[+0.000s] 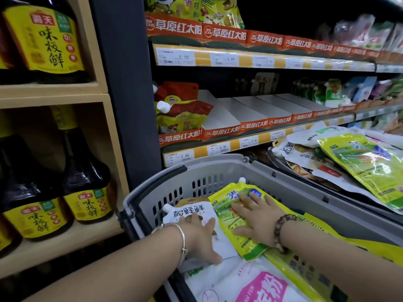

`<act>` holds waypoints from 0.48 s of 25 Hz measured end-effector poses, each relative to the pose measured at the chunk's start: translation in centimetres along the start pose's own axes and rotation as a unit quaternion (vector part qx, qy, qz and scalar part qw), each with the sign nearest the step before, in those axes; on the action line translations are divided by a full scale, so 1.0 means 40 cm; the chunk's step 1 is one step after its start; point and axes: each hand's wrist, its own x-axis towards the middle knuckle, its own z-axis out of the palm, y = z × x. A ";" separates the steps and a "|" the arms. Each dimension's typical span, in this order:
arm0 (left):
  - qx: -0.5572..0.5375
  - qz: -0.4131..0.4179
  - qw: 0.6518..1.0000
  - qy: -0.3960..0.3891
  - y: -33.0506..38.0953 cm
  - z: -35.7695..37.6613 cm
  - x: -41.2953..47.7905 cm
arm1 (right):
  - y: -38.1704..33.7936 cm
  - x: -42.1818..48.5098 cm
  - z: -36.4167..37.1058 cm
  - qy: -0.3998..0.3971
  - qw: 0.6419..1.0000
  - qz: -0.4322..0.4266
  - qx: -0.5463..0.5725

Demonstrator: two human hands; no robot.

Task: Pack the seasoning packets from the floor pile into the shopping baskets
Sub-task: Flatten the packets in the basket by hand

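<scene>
Supermarket shelves (261,59) with orange trim and price tags fill the background, and dark soy sauce bottles (87,182) stand in a wooden rack at the left. Below them a grey shopping basket (218,163) holds several seasoning packets. The left hand (202,238) lies open on a white spouted packet (189,211) at the basket's near-left corner. The right hand (257,219) presses flat, fingers spread, on a yellow-green packet (229,205) just beside it. More packets (359,162) are heaped in a second basket (281,168) at the right.
</scene>
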 end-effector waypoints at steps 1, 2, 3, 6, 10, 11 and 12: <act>0.024 -0.004 1.000 -0.005 0.001 -0.001 -0.001 | -0.006 0.004 0.009 -0.016 1.000 -0.001 -0.022; 0.046 -0.008 0.999 -0.008 0.004 -0.003 -0.001 | -0.012 0.010 0.015 -0.025 0.999 0.003 -0.032; 0.064 -0.012 0.998 -0.012 0.010 -0.005 -0.003 | -0.016 0.017 0.019 -0.030 0.999 0.008 -0.036; 0.084 -0.031 0.996 -0.023 0.037 -0.017 -0.011 | -0.029 0.033 0.028 -0.037 0.998 0.023 -0.050; 0.079 -0.024 0.996 -0.033 0.044 -0.043 -0.037 | -0.037 0.035 0.026 -0.045 0.996 0.035 -0.062; 0.076 -0.012 0.997 -0.028 0.042 -0.049 -0.044 | -0.039 0.033 0.020 -0.046 0.996 0.038 -0.059; 0.070 -0.002 0.997 -0.018 0.040 -0.057 -0.051 | -0.041 0.031 0.011 -0.047 0.997 0.042 -0.047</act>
